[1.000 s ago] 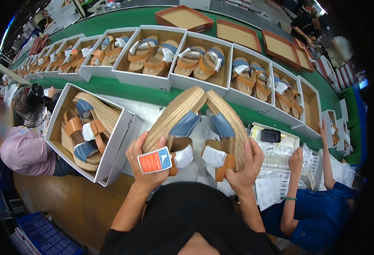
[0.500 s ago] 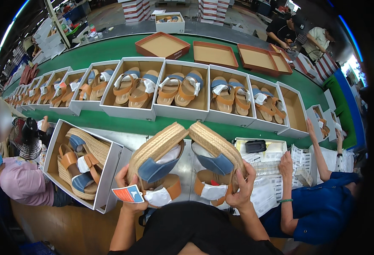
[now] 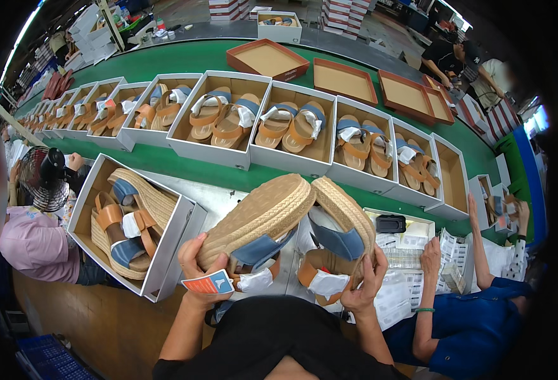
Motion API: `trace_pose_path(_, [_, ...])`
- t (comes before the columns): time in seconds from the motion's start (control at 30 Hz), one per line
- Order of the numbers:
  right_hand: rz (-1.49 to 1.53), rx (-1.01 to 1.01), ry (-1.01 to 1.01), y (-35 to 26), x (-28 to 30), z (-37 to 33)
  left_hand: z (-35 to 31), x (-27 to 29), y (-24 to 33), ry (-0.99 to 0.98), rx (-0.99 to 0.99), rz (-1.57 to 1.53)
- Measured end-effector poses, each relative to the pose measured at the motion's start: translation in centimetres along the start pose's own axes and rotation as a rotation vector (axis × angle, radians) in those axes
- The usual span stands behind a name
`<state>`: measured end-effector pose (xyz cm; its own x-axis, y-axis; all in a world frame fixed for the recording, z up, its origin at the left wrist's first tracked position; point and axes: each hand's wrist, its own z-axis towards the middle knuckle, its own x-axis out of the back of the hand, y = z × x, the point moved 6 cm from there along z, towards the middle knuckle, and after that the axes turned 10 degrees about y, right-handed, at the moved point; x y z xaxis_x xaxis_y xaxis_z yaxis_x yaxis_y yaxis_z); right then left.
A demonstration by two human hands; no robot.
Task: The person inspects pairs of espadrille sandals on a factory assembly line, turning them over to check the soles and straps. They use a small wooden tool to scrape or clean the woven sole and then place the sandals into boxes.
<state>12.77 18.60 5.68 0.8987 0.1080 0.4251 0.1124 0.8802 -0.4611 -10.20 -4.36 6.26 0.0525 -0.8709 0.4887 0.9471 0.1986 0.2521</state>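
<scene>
Metal tabletop [image 3: 212, 199] hides partly behind held sandals [image 3: 261, 212].

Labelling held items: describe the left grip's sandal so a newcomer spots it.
Find the black shirt at bottom centre. Just above it, the left grip holds the left sandal, an orange-and-blue tag beside it. Its broad brown underside shows, unlike that of the right sandal.

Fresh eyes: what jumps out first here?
First, the pair of sandals at centre, one in the left hand, one in the right hand. Beyond, a long row of open white boxes curves along the green surface. An orange tag stands out by the left hand; a nearer box at left holds another pair.
</scene>
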Motion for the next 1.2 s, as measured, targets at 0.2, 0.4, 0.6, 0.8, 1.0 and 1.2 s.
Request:
trace_pose_path(0.2, [0.267, -0.354, -0.066, 1.3, -0.9, -1.3, -0.2, -0.9, -0.9, 0.001, 0.314, -0.215])
trace_pose_path(0.4, [1.794, -1.869, -0.057, 0.7, -6.6, -9.0, -6.2, -6.5, 2.6, -0.079, 1.796, -2.002])
trace_pose_path(0.6, [2.073, -1.783, -0.259, -2.9, -6.6, -6.3, -5.8, -7.6, 4.6, -0.208, 1.768, -2.451])
trace_pose_path(0.8, [1.685, -1.475, -0.333, -1.9, -5.3, -2.9, -9.5, -6.7, 0.1, -0.164, 1.943, -2.010])
trace_pose_path(1.0, [1.082, -1.325, -0.372, 4.1, -4.3, -5.9, -6.0, -3.8, -3.7, -0.084, 1.405, -1.468])
trace_pose_path(1.2, [0.712, -0.793, -0.664, 2.3, -5.0, 4.0, -1.4, -3.1, -4.6, -0.306, 1.155, -1.138])
